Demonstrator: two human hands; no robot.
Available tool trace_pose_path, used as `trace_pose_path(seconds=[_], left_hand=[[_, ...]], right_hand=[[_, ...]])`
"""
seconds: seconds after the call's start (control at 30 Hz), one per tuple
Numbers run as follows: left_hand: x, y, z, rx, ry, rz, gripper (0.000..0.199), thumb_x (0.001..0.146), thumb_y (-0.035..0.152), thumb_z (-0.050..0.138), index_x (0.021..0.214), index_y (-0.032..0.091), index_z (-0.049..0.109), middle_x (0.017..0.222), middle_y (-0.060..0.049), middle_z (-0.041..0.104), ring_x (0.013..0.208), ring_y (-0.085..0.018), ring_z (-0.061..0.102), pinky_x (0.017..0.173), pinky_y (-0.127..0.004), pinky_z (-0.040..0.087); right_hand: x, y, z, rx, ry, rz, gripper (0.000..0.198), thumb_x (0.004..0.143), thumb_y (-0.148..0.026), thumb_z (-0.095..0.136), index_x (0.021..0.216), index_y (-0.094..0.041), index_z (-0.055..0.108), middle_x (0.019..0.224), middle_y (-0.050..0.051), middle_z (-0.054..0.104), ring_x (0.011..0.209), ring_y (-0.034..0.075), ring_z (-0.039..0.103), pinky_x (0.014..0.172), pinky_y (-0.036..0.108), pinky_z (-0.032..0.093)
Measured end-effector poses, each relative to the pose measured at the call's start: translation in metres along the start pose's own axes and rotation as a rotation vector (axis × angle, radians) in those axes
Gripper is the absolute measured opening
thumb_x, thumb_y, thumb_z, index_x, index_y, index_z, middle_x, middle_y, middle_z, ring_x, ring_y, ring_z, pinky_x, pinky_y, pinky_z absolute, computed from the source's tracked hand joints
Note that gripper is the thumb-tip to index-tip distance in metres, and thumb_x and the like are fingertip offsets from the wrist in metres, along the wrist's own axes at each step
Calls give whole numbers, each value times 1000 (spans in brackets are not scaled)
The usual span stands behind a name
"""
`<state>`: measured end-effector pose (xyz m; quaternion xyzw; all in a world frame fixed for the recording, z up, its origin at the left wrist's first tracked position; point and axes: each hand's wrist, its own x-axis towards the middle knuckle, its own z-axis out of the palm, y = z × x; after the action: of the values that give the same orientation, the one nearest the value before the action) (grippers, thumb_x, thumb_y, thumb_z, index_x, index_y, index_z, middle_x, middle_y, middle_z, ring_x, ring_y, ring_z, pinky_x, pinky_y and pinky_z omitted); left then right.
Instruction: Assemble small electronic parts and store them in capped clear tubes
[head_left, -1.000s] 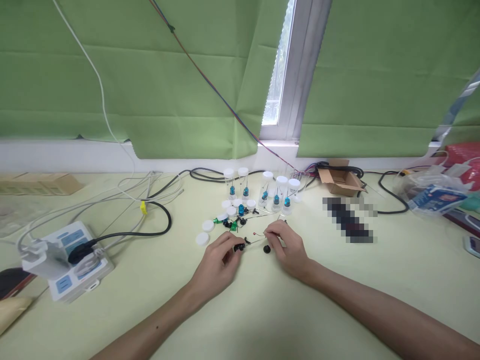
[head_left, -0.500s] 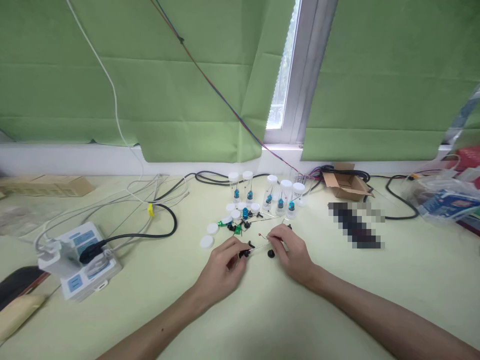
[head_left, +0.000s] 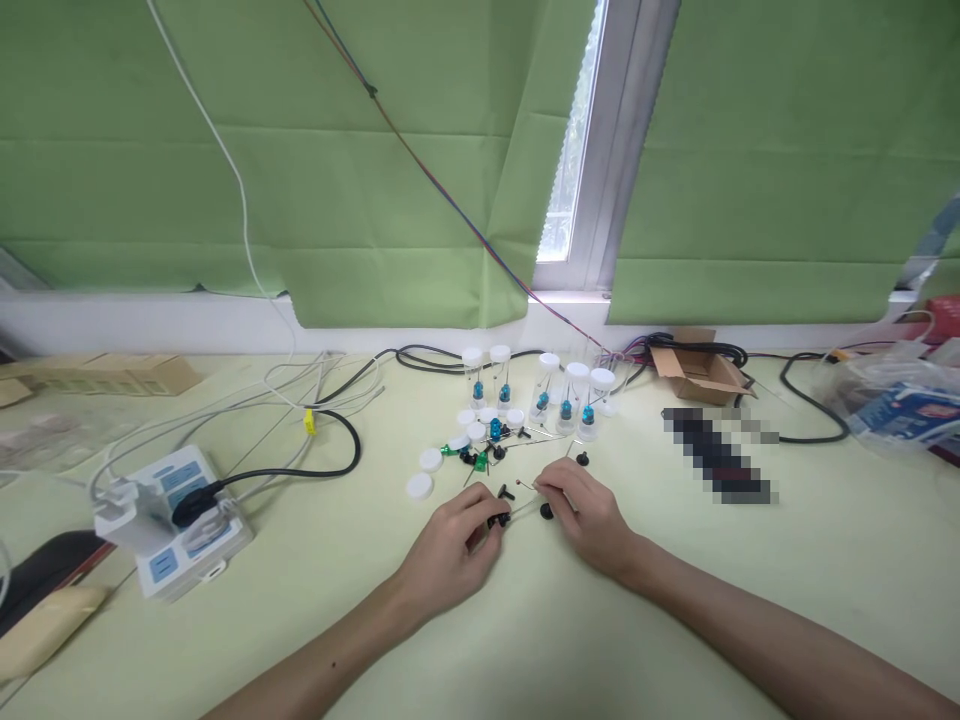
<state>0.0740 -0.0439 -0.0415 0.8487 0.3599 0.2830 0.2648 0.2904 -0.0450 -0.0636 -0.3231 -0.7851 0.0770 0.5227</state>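
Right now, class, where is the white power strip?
In the head view, the white power strip sits at the left of the table, left of the left hand, with a black plug in it.

Bare bench (head_left: 525,640) on the near side leaves the left hand (head_left: 455,540) and right hand (head_left: 586,512) room to draw back. A black knob (head_left: 547,511) sits between them. Beyond, white caps (head_left: 430,460) and green parts (head_left: 481,463) obstruct a low pass, with upright vials (head_left: 544,388) behind.
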Motion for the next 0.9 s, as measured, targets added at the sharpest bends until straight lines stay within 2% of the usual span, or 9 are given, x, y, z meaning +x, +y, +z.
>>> trace_pose_path(seconds=[0.37, 0.57, 0.67, 0.77, 0.9], left_hand=[[1, -2, 1, 1, 6, 2, 29, 89, 7, 44, 104, 21, 65, 95, -5, 59, 72, -12, 56, 59, -23, 42], [0, 6, -2, 8, -67, 18, 30, 86, 9, 51, 110, 22, 63, 101, -5, 58, 71, -13, 55, 62, -25, 45], [-1, 8, -2, 17, -74, 21, 25, 90, 17, 53, 112, 23, 63, 103, -6, 58, 79, -15, 57, 69, -27, 48], [0, 7, -2, 7, -65, 46, 22, 95, 19, 47, 108, 23, 65, 101, -6, 58, 88, -17, 58, 78, -29, 48], [1, 5, -2, -11, -58, 58, 23, 97, 20, 45, 102, 22, 67, 98, -6, 59, 87, -16, 58, 78, -29, 47]], right_hand=[[-3, -1, 0, -8, -106, -75, 22, 97, -3, 45, 108, -20, 55, 92, 8, 58, 84, 18, 58, 72, 30, 52], [-4, -5, 0, -31, -111, -89, 25, 97, -3, 43, 109, -21, 55, 91, 7, 58, 83, 18, 58, 71, 30, 54], [-4, -8, 0, -34, -104, -105, 24, 96, -3, 44, 109, -21, 55, 90, 7, 59, 82, 18, 58, 69, 29, 54], [-4, -9, 1, -36, -106, -125, 25, 96, -3, 44, 110, -21, 54, 90, 8, 59, 82, 18, 59, 68, 29, 54], [-6, -10, 2, -2, -73, -106, 25, 97, -6, 46, 115, -22, 52, 91, 7, 60, 81, 18, 60, 68, 29, 54]])
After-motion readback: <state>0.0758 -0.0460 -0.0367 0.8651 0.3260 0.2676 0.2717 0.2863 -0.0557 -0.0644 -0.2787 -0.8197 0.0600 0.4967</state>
